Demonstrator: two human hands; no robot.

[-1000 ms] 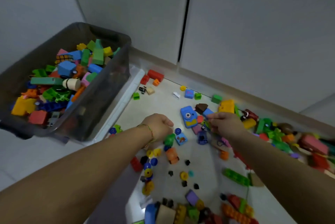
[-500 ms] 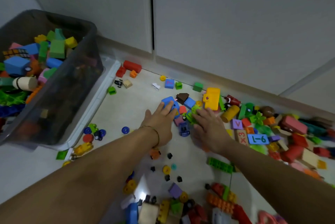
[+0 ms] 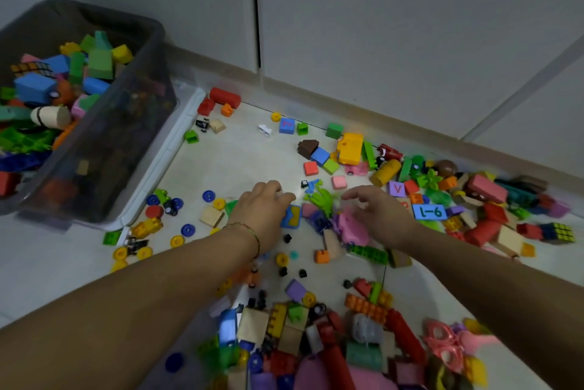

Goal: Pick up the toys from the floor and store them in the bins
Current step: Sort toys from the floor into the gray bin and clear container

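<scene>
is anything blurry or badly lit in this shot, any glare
Head view: dim overall, with a brighter patch of floor just ahead of the left hand and no harsh glare. Head view: the toys along the bottom edge are smeared, and the right hand looks soft. Head view: the bin has a dark wall that hides its lower contents.

Head view. Both hands reach palm-down among loose toys (image 3: pixel 349 148) scattered over the floor (image 3: pixel 237 156). The left hand (image 3: pixel 262 209), with a thin bracelet (image 3: pixel 249 231) at the wrist, bends its fingers over a blue-and-yellow toy (image 3: pixel 292 216); a grip cannot be confirmed. The right hand (image 3: pixel 379 216), fingers spread and blurred, hovers above a pink toy (image 3: pixel 350 227). A green plastic piece (image 3: pixel 319 198) lies between the hands. A grey translucent bin (image 3: pixel 104 152) at upper left holds blocks.
</scene>
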